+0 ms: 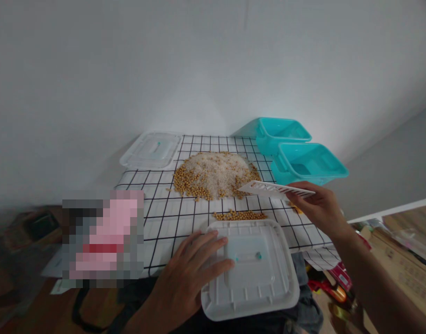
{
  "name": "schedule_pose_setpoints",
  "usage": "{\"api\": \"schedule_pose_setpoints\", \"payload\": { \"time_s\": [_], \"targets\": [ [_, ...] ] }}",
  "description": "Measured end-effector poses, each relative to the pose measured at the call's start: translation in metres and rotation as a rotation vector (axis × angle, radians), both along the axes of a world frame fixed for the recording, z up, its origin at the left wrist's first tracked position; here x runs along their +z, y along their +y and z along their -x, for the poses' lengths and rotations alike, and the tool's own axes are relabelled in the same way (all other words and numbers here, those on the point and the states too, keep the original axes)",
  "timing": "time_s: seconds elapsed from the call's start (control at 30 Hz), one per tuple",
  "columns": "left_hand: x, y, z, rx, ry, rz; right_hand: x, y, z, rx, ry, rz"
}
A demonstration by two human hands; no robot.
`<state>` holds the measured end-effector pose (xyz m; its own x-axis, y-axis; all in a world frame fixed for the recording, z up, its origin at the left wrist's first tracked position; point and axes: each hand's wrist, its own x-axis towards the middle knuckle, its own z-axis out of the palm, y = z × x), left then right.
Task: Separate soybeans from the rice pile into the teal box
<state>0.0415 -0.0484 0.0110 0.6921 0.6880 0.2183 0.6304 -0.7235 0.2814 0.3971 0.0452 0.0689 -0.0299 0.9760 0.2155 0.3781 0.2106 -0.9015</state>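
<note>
My left hand holds a translucent lid by its left side, fingers spread across the top. The lid overhangs the table's front edge, and a short row of soybeans lies along its far edge. My right hand is closed on the near end of a thin white slotted plate. The plate's far tip reaches the right front side of a mixed pile. White, rice-like grains cover the middle of this pile, with soybeans mostly around its rim.
Two turquoise tubs stand at the back right, the nearer tub beside my right hand. Another translucent lid lies back left on the checked tablecloth. A pixelated pink patch is left. Behind the table rises a wall.
</note>
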Motion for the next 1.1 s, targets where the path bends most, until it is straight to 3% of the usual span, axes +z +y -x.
{"api": "schedule_pose_setpoints", "payload": {
  "time_s": [0.43,0.6,1.1],
  "targets": [
    [0.002,0.001,0.000,0.001,0.014,0.011,-0.009,-0.008,-0.009,-0.016,-0.020,-0.007],
    [0.003,0.000,-0.001,0.006,0.014,-0.004,-0.006,-0.010,-0.006,-0.022,-0.102,0.044],
    [0.002,0.001,0.000,0.002,0.023,0.027,0.000,0.003,0.012,0.047,-0.064,0.019]
  ]
}}
